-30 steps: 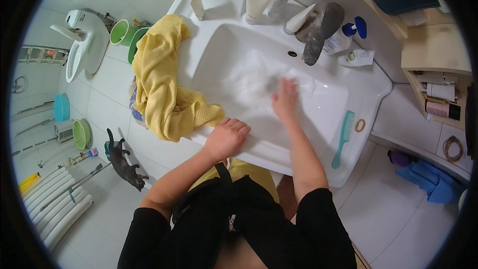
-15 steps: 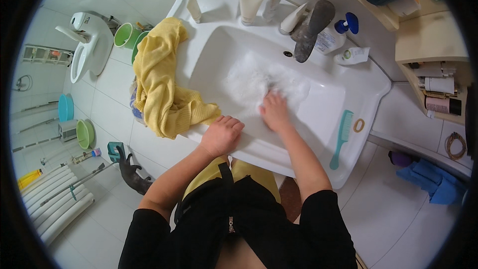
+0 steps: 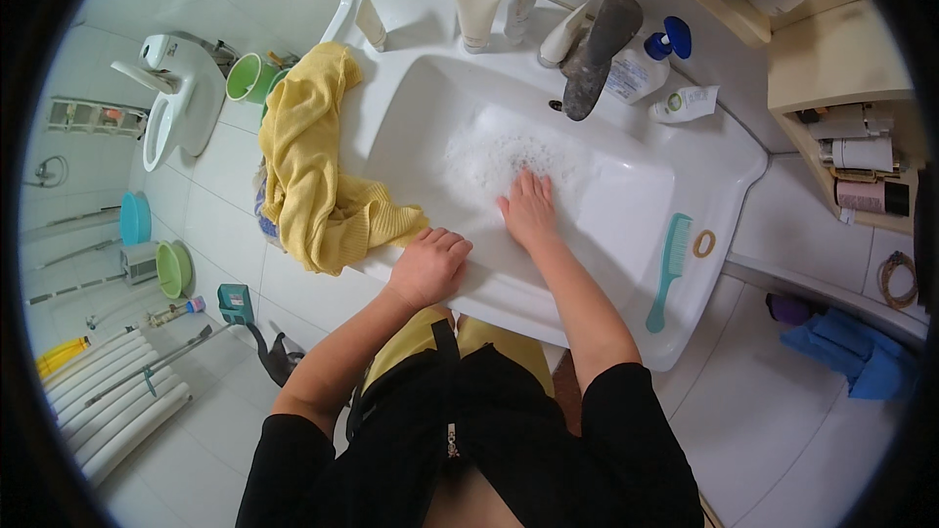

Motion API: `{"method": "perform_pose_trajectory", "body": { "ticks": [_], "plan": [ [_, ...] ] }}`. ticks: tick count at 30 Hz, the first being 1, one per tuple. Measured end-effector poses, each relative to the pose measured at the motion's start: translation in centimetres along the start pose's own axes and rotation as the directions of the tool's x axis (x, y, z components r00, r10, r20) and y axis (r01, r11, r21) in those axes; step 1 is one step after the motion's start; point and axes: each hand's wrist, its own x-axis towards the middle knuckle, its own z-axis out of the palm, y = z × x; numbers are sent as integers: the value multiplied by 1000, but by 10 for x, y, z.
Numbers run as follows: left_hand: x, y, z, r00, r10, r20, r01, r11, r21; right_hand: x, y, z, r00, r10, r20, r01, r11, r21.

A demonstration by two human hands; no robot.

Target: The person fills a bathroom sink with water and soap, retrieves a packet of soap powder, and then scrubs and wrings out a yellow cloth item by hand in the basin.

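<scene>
Pale tiles (image 3: 235, 244) surround the washbasin (image 3: 636, 196). Its foam (image 3: 504, 156) lies calmer now: the right hand (image 3: 530, 212), spread and empty, has slid to six o'clock, so the stirring seems to ease. At seven, the left hand (image 3: 426, 266) curls on the rim (image 3: 504, 301), its grip unclear to me; the yellow garment (image 3: 305, 156) drapes at nine, outside the foam.

Soft light, curved edges, black corners
</scene>
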Motion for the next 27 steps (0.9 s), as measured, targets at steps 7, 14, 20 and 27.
{"method": "perform_pose_trajectory", "body": {
  "ticks": [7, 14, 20, 27],
  "plan": [
    [-1, 2, -3, 999, -30, 11, 30, 1000, 4, 3, -7, -2, 1000, 3, 11, -3, 1000, 14],
    [1, 3, -2, 999, -49, 12, 49, 999, 14, 10, -10, 0, 1000, 21, 9, -20, 995, -96],
    [-4, 0, -1, 998, -43, -41, 44, 999, 19, 14, -21, 1, 989, 87, 119, -67, 984, -167],
    [-3, 1, 3, 999, -40, 13, 39, 998, 49, 8, -14, 6, 991, 130, 26, -129, 991, -38]
  ]
}}
